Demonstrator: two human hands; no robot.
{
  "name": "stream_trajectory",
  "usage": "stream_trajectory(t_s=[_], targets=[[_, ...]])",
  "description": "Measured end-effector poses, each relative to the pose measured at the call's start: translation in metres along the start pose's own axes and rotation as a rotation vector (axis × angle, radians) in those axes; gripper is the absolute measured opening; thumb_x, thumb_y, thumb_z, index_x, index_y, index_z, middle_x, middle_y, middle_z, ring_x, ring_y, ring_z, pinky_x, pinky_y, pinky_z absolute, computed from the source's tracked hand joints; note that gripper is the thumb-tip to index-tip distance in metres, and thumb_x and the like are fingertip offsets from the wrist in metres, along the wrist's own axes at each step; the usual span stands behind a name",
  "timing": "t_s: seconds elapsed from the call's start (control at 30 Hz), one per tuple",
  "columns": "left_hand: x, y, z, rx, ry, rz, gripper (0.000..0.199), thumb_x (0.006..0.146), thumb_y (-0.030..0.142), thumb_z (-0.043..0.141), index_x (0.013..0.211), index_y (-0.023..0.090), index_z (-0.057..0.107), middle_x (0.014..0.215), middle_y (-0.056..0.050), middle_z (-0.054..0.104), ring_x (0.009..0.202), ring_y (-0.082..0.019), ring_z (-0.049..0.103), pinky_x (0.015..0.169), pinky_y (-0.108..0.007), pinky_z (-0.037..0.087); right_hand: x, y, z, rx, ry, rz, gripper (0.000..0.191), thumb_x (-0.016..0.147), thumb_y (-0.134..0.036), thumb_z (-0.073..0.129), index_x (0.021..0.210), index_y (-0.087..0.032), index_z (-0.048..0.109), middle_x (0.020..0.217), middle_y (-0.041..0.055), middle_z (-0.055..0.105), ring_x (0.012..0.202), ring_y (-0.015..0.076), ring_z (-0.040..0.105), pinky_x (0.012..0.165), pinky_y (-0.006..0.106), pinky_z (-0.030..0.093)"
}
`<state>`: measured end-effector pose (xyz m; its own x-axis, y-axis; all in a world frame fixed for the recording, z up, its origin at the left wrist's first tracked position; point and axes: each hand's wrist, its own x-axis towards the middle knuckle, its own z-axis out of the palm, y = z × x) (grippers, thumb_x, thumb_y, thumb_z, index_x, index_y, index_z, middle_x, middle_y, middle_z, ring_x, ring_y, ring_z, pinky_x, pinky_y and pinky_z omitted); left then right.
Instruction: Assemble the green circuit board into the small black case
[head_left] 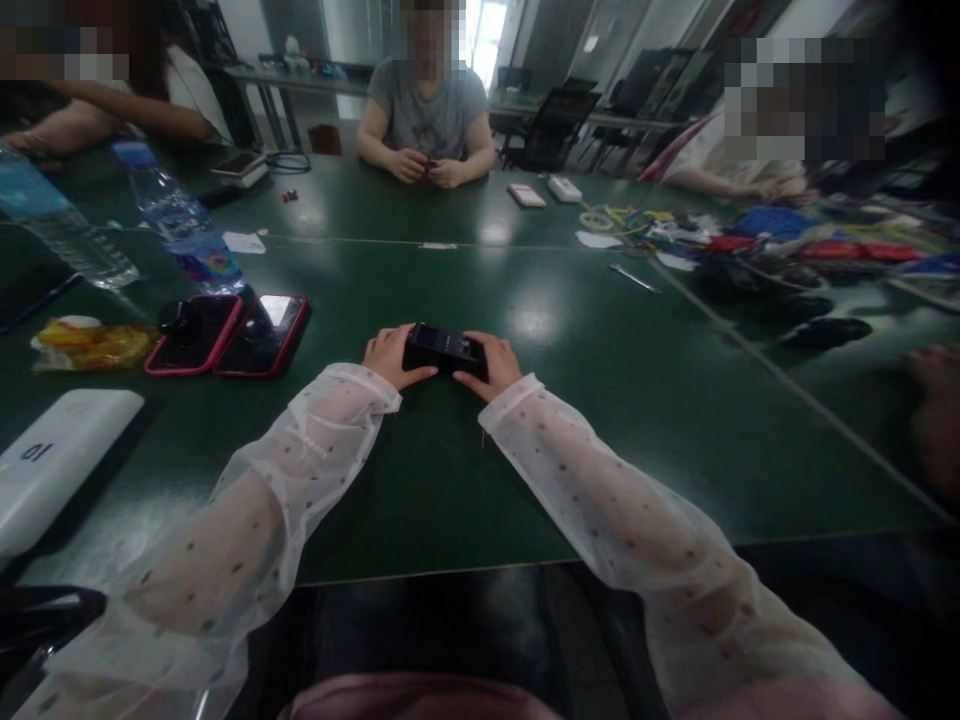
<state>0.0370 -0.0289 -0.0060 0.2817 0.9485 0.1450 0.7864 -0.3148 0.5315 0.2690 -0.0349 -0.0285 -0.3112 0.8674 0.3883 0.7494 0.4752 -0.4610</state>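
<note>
A black handheld device (pixel 444 347) with a small screen on its left part and small markings or keys on its right lies sideways on the green table, or just above it; I cannot tell which. My left hand (pixel 390 358) grips its left end, thumb along the near edge. Around the right end are the fingers of my right hand (pixel 495 362), its thumb also on the near side. Both hands are closed on the device, and their far fingertips are partly hidden behind it. Sheer white dotted sleeves cover both forearms.
Left of my hands lie two pink-edged phones (pixel 262 338), a yellow packet (pixel 94 345), a white power bank (pixel 64 465) and water bottles (pixel 180 225). Tangled cables (pixel 780 235) and a thin metal tool (pixel 634 279) are on the right. Other people sit around the table (pixel 637 420).
</note>
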Motion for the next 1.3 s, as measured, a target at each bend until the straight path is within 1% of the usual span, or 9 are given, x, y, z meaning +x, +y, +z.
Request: stream_trajectory(t_s=[0.13,0.23,0.33,0.43,0.53,0.7,0.97,1.13,1.3], targets=[[-0.002,0.002,0.002,0.049,0.011,0.026,0.084,0.075,0.054,0.07,0.144,0.017,0.038,0.143,-0.016,0.048,0.133,-0.036,0.038,0.107,-0.052,0.034,0.0,0.001,0.001,-0.008,0.0,-0.002,0.067,0.074,-0.041,0.07,0.134,-0.022,0.046,0.129,0.014,0.058,0.115,0.036,0.052,0.094,0.056,0.046],[-0.005,0.003,0.006,0.108,0.06,0.058,0.089,0.076,0.058,0.067,0.146,0.014,0.035,0.145,-0.018,0.044,0.135,-0.036,0.035,0.11,-0.05,0.03,0.0,0.003,0.001,-0.008,0.0,-0.002,0.066,0.074,-0.039,0.07,0.134,-0.022,0.046,0.131,0.0137,0.057,0.115,0.0363,0.052,0.094,0.056,0.047],[-0.008,0.003,0.009,0.155,0.102,0.071,0.087,0.079,0.063,0.061,0.147,0.016,0.035,0.149,-0.017,0.041,0.138,-0.036,0.033,0.114,-0.05,0.024,0.0,0.004,0.001,-0.004,-0.003,-0.01,0.067,0.074,-0.037,0.07,0.135,-0.023,0.046,0.132,0.0135,0.056,0.114,0.0366,0.052,0.094,0.057,0.046],[-0.01,0.001,0.01,0.172,0.095,0.085,0.085,0.082,0.065,0.056,0.148,0.016,0.033,0.152,-0.016,0.038,0.14,-0.035,0.032,0.116,-0.049,0.02,0.0,0.005,0.002,-0.009,0.008,-0.017,0.067,0.075,-0.034,0.069,0.136,-0.022,0.045,0.13,0.0146,0.056,0.116,0.0367,0.052,0.097,0.058,0.045],[-0.009,0.0,0.01,0.162,0.083,0.081,0.088,0.083,0.065,0.053,0.152,0.017,0.026,0.156,-0.016,0.034,0.142,-0.034,0.031,0.117,-0.048,0.02,0.0,0.005,0.003,-0.01,0.026,-0.014,0.068,0.076,-0.031,0.069,0.138,-0.023,0.044,0.128,0.0148,0.056,0.118,0.0366,0.051,0.098,0.058,0.045],[-0.008,0.001,0.009,0.157,0.089,0.005,0.103,0.079,0.07,0.055,0.155,0.015,0.013,0.159,-0.019,0.026,0.143,-0.037,0.029,0.118,-0.05,0.02,0.0,0.004,0.001,-0.016,0.012,0.007,0.068,0.077,-0.031,0.068,0.14,-0.026,0.042,0.126,0.0138,0.056,0.118,0.0372,0.049,0.096,0.059,0.045],[-0.009,0.001,0.008,0.179,0.041,-0.003,0.094,0.082,0.072,0.048,0.153,0.015,0.023,0.161,-0.017,0.023,0.145,-0.037,0.027,0.119,-0.053,0.019,0.001,0.007,0.002,-0.039,0.02,0.015,0.067,0.077,-0.034,0.068,0.139,-0.025,0.044,0.123,0.0147,0.055,0.116,0.0373,0.049,0.095,0.058,0.044],[-0.007,-0.002,0.011,0.19,0.005,0.0,0.079,0.085,0.071,0.042,0.148,0.023,0.037,0.159,-0.011,0.032,0.146,-0.035,0.026,0.12,-0.056,0.014,0.002,0.009,0.002,-0.043,0.027,0.032,0.067,0.076,-0.036,0.069,0.137,-0.026,0.046,0.122,0.0146,0.055,0.115,0.0379,0.049,0.093,0.059,0.045],[-0.006,-0.003,0.01,0.197,-0.03,0.014,0.078,0.086,0.07,0.04,0.148,0.024,0.038,0.158,-0.009,0.034,0.147,-0.036,0.024,0.119,-0.058,0.013,0.003,0.011,0.0,-0.016,0.004,0.034,0.067,0.076,-0.037,0.07,0.137,-0.024,0.046,0.124,0.0144,0.056,0.117,0.0374,0.05,0.093,0.057,0.046]])
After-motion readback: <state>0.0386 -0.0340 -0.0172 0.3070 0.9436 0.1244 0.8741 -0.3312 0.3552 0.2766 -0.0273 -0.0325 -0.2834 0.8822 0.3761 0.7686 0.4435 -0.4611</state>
